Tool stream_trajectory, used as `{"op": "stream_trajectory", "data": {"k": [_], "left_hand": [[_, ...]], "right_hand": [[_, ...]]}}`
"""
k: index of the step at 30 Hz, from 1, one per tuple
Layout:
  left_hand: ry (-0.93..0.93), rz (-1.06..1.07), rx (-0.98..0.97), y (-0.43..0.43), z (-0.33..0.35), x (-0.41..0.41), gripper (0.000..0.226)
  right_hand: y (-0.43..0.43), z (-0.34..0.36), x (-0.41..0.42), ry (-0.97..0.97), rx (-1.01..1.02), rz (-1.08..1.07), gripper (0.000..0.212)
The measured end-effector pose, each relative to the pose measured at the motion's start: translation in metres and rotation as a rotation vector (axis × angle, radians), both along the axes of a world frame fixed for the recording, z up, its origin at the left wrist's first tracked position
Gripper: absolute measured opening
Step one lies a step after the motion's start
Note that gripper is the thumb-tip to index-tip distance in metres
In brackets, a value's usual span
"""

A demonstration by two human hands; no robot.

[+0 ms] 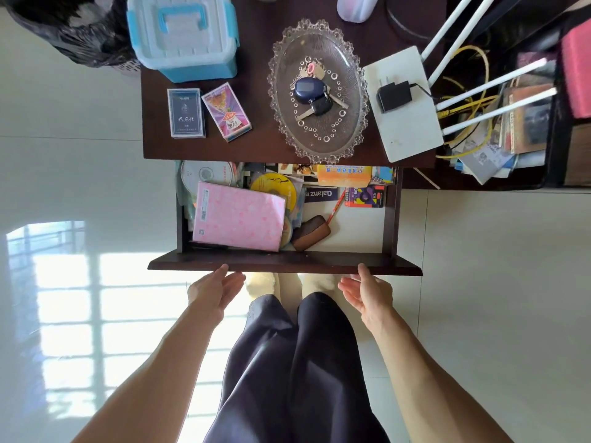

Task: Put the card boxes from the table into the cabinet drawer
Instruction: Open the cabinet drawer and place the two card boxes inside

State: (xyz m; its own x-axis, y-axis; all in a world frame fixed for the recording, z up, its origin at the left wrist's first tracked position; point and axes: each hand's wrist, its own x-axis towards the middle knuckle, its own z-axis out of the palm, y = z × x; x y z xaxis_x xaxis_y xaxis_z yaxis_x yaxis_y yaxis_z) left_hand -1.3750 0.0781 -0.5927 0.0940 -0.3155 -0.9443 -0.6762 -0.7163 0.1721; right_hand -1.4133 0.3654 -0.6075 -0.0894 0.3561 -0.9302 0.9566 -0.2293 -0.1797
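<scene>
Two card boxes lie side by side on the dark wooden table top [256, 145], at its left: a dark blue card box [185, 112] and, to its right, a pink and purple card box [226, 111] lying at a slant. Below the table edge the cabinet drawer [284, 264] stands pulled out and is full of clutter. My left hand [212, 290] and my right hand [364, 292] hover just below the drawer's front panel, fingers apart, palms facing each other. The fingertips reach the panel's lower edge. Neither hand holds anything.
In the drawer lie a pink notebook [238, 217], discs [278, 187], a brown pouch [310, 233], a pencil and booklets; a bare patch [358, 228] shows at its right. On the table stand a blue lidded storage box [184, 35], a glass dish with keys [318, 91] and a white router [403, 103].
</scene>
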Motion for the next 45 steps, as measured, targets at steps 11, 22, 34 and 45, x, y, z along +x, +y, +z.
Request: {"op": "stream_trajectory", "data": {"k": [11, 22, 34, 45], "left_hand": [[0.132, -0.517, 0.053, -0.018, 0.029, 0.0, 0.013], [0.194, -1.004, -0.195, -0.046, 0.034, -0.054, 0.018], [0.173, -1.355, -0.882, -0.11, 0.021, -0.194, 0.067], [0.139, -1.507, -0.773, -0.116, 0.0, -0.253, 0.093]], "right_hand": [[-0.039, 0.019, -0.006, 0.084, 0.153, 0.538, 0.025], [-0.143, 0.04, -0.098, 0.501, 0.1, 1.194, 0.023], [-0.257, 0.049, -0.222, 0.684, 0.501, 1.576, 0.062], [-0.286, 0.027, -0.254, 0.593, 0.418, 1.655, 0.083]]}}
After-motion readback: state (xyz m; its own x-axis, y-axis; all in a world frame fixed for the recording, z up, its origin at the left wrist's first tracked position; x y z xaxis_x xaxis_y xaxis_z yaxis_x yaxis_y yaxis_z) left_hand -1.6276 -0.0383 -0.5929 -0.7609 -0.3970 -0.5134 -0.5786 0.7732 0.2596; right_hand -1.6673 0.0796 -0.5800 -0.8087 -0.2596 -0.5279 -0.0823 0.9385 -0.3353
